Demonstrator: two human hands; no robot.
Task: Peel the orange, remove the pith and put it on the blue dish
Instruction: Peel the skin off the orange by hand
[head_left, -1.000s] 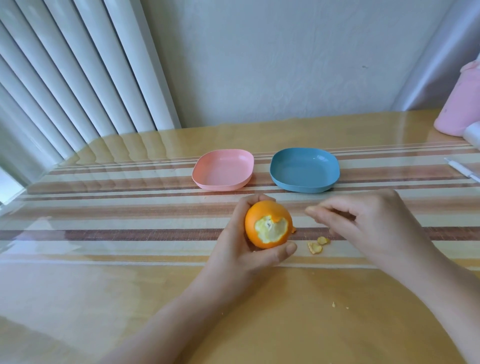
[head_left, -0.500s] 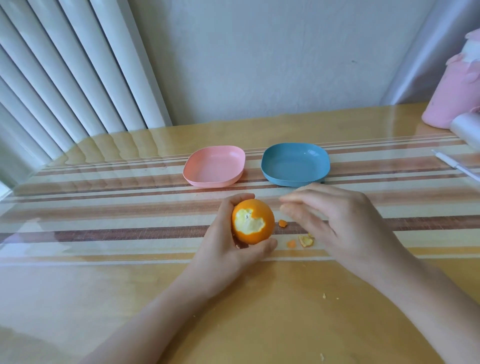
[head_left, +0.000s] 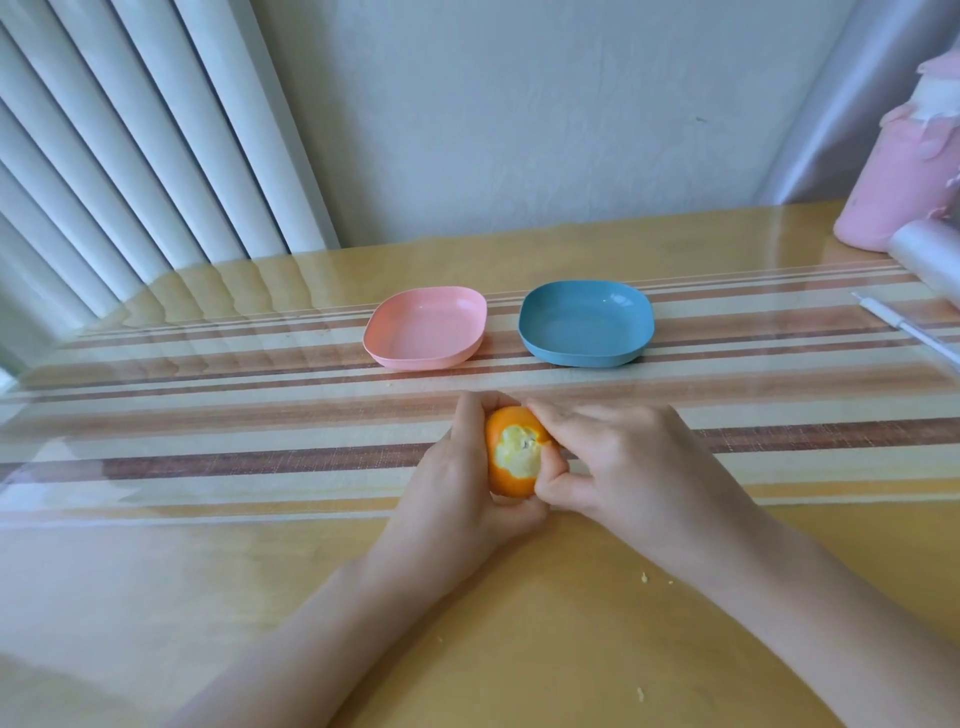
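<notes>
Desk (head_left: 208, 597) with blue dish (head_left: 587, 358) at rear, nothing in it. Left hand (head_left: 457, 499) curled round orange (head_left: 511, 483), in front of dish and well apart from it. Right hand (head_left: 634, 467) back on fruit after shedding scraps, pinching peel at rim of bared patch. Peeling barely begun; next strip probably imminent.

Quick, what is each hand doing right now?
Left hand: grips the orange, fingers curled round it.
Right hand: thumb and fingers pinch the same orange.
</notes>
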